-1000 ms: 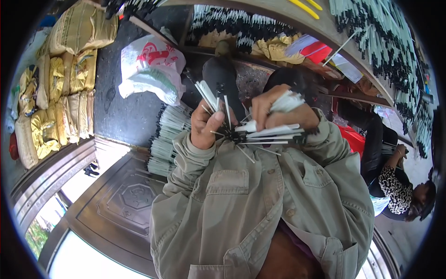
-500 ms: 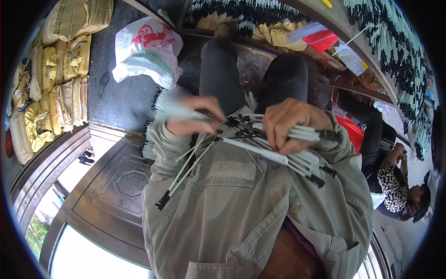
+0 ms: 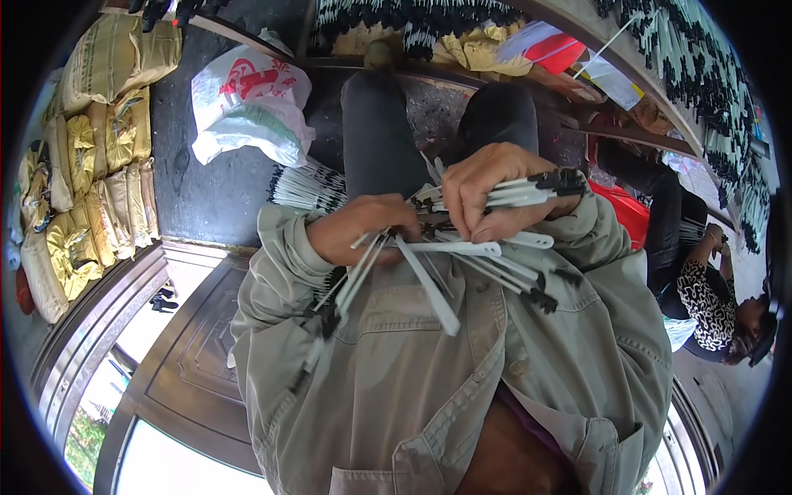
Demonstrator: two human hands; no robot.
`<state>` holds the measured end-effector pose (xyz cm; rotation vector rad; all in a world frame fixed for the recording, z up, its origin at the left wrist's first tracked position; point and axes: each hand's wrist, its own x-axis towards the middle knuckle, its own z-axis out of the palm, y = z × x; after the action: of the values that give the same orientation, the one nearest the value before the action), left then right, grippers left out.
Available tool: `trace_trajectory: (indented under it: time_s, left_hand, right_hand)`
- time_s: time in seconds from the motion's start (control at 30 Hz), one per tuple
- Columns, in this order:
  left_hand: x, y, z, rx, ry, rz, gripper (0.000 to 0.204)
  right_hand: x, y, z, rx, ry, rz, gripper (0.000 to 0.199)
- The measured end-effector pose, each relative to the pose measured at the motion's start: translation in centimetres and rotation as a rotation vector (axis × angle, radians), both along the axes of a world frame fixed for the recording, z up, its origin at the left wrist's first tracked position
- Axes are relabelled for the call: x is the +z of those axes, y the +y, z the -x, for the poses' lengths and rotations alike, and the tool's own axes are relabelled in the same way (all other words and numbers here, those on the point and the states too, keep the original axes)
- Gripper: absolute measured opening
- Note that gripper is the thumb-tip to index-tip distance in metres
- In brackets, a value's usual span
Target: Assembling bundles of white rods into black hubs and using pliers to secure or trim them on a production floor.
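In front of my chest, my left hand (image 3: 363, 227) is closed on several thin white sticks with black ends, its fingertips partly hidden behind them. One broader flat white strip (image 3: 429, 293) slants down from its fingers. To its right, my right hand (image 3: 499, 191) grips a bundle of white sticks with black tips (image 3: 532, 190), thumb and fingers pressed together. More strips fan out under that hand, one with a small hole at its rounded end (image 3: 491, 248). Dark-ended pieces fill the narrow gap between both hands.
A pile of white sticks (image 3: 305, 188) lies beside my left thigh. A white plastic bag (image 3: 252, 103) rests on the dark floor, with stacked yellow sacks (image 3: 82, 214) at far left. Racks of black-and-white sticks (image 3: 709, 107) line the upper right. Another person (image 3: 705, 305) sits at right.
My left hand, blurred before, has moved slightly down and now shows sharply. A flat white strip now slants down from it. My right hand has shifted a little up and left, still gripping its bundle.
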<state>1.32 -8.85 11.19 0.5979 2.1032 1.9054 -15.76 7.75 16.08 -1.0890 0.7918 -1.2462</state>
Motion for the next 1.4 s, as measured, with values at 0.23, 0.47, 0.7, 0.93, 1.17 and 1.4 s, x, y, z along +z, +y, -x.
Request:
trace_trajectory:
  time_s: [0.23,0.47,0.7,0.93,1.17,1.4]
  left_hand:
    - [-0.4,-1.5,-1.7,0.311,-0.001,-0.390,0.015]
    - [0.3,1.2,-1.7,0.719,-0.130,-0.528,0.010]
    - [0.1,1.6,-1.9,0.717,-0.113,-0.530,0.010]
    - [-0.3,1.8,-2.0,0.694,-0.121,-0.527,0.009]
    - [0.0,2.3,-1.5,0.587,-0.081,-0.431,0.010]
    - [0.0,2.7,-1.9,0.785,-0.170,-0.635,0.031]
  right_hand:
    - [1.4,0.7,0.6,-0.117,0.080,-0.133,0.016]
    - [1.3,-0.8,-3.0,-0.390,0.102,-0.138,0.011]
    - [0.7,-0.4,-3.4,-0.471,0.088,-0.121,0.008]
    - [-0.1,0.2,-3.9,-0.494,0.144,-0.097,0.009]
    - [0.3,-0.3,-4.0,-0.512,0.194,-0.174,0.008]
    - [0.1,-1.3,-1.3,-0.151,-0.012,-0.080,0.017]
